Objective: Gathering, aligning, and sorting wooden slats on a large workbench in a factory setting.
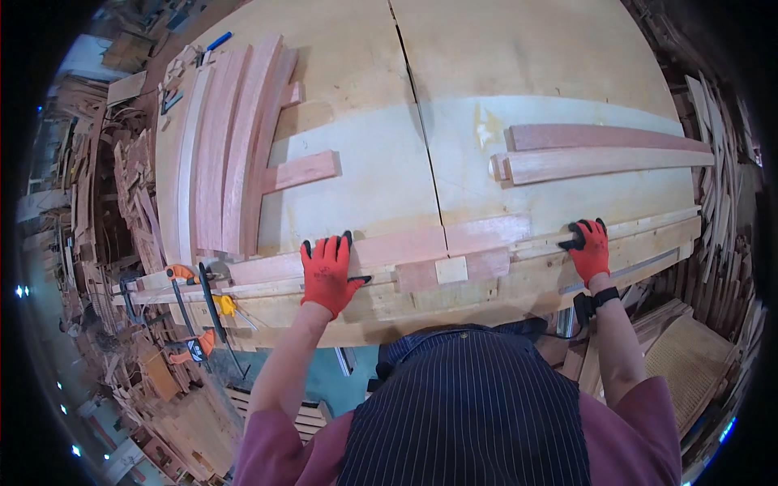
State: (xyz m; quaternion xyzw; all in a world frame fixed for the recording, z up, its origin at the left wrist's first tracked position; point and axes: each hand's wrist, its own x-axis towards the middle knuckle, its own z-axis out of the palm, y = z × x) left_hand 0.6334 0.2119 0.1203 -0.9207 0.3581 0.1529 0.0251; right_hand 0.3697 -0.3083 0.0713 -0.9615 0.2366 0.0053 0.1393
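Both hands wear red gloves with black fingertips. My left hand (pixel 328 274) lies with fingers stretched over a long pinkish board (pixel 397 245) near the workbench's front edge, its thumb out to the right. My right hand (pixel 589 249) rests farther right on a pale wooden strip (pixel 648 226) along the same edge, fingers apart and slightly bent. Neither holds anything that I can see. Between the hands, a short pinkish wood block (pixel 415 276) with a pale square patch (pixel 451 269) sits at the front edge.
Pinkish boards (pixel 235 154) lie side by side at left, over crosspieces (pixel 304 172). Two more boards (pixel 608 161) lie at right. Orange-and-black clamps (pixel 192 316) grip the front-left edge, beside a yellow-handled tool (pixel 224 305). A dark seam (pixel 421 134) crosses the bench (pixel 356 121). Wood piles flank it.
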